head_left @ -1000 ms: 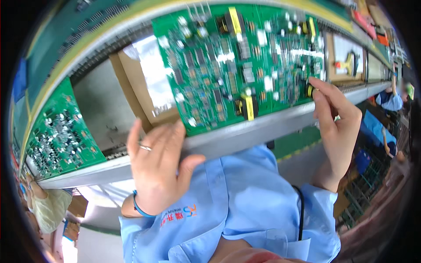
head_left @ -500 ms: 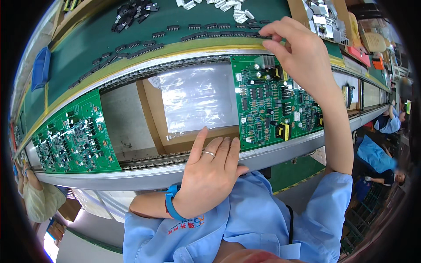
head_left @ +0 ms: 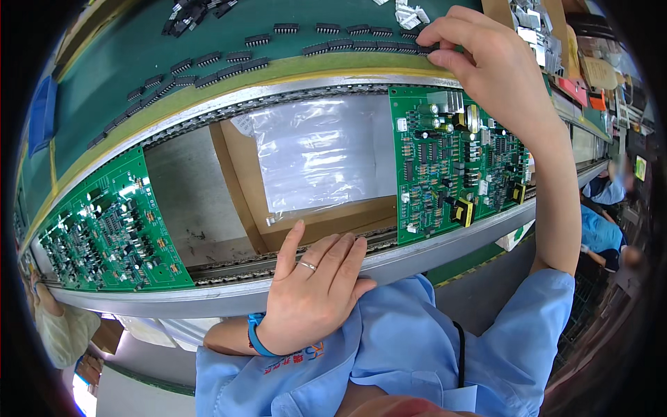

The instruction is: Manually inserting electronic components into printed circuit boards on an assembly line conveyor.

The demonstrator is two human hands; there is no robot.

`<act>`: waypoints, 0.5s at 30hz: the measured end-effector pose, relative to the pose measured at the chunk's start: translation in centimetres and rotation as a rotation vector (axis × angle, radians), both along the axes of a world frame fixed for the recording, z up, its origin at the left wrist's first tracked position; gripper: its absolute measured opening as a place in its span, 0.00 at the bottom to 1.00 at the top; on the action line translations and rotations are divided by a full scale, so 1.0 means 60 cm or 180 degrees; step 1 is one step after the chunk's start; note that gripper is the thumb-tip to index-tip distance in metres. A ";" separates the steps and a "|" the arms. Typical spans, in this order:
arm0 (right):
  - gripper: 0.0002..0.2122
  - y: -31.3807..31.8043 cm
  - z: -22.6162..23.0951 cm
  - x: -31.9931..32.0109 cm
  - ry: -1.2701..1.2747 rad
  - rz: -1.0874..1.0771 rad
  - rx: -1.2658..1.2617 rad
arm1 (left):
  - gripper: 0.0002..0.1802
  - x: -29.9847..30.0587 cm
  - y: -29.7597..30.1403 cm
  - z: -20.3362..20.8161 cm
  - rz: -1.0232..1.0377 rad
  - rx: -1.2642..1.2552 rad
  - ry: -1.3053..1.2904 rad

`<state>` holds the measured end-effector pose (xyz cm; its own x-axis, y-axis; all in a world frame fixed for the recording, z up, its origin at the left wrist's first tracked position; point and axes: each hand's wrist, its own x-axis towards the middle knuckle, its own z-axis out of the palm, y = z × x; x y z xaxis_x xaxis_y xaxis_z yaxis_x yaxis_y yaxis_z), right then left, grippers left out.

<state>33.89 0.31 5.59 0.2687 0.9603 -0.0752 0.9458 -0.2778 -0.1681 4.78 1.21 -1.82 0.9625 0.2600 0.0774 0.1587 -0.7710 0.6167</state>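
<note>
My right hand (head_left: 497, 66) reaches over the far rail to the right end of a row of black IC chips (head_left: 340, 44). Its thumb and index finger close on the end chip (head_left: 426, 50), which the fingertips partly cover. Below that forearm lies a green circuit board (head_left: 434, 201), crowded with components, spanning the two conveyor rails. My left hand (head_left: 313, 292), ringed and wearing a blue wristband, lies with fingers stretched over the near rail (head_left: 396, 267). It holds nothing.
Another populated green board (head_left: 111, 222) sits at left on the rails. Between the boards, a cardboard box (head_left: 240, 187) holds clear plastic bags (head_left: 316, 156). Beyond are black parts (head_left: 194, 14), white parts (head_left: 411, 15) and a blue bin (head_left: 43, 115). Other people work at both sides.
The view has shifted a little. My right thumb and index finger have come together at the end chip. My left hand still rests on the near rail, slightly farther from the right board.
</note>
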 end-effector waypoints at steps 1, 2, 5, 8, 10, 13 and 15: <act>0.05 -0.001 -0.003 0.003 -0.0127 0.0074 -0.0004 | 0.27 0.000 0.000 -0.002 -0.0021 -0.0027 -0.0005; 0.05 -0.003 -0.005 0.006 -0.0251 0.0151 -0.0007 | 0.27 0.000 0.001 -0.004 -0.0031 -0.0008 -0.0021; 0.06 -0.007 -0.003 0.012 -0.0190 0.0239 0.0009 | 0.27 0.000 0.001 -0.005 -0.0048 0.0020 -0.0044; 0.05 -0.002 0.011 0.002 -0.0101 0.0200 0.0138 | 0.27 0.000 0.000 -0.004 -0.0043 0.0032 -0.0023; 0.05 0.000 0.013 0.000 -0.0102 0.0220 0.0092 | 0.27 0.000 0.000 -0.004 -0.0052 0.0019 -0.0009; 0.06 0.001 0.008 -0.004 -0.0227 0.0229 -0.0031 | 0.27 0.000 0.000 -0.004 -0.0058 0.0037 -0.0026; 0.06 0.000 0.001 0.003 -0.0338 0.0231 -0.0109 | 0.27 -0.001 0.000 -0.003 -0.0044 0.0029 -0.0034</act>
<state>34.09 0.29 5.64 0.2069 0.9748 -0.0833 0.9756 -0.2119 -0.0576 4.74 1.20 -2.01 0.9651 0.2459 0.0898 0.1415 -0.7786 0.6113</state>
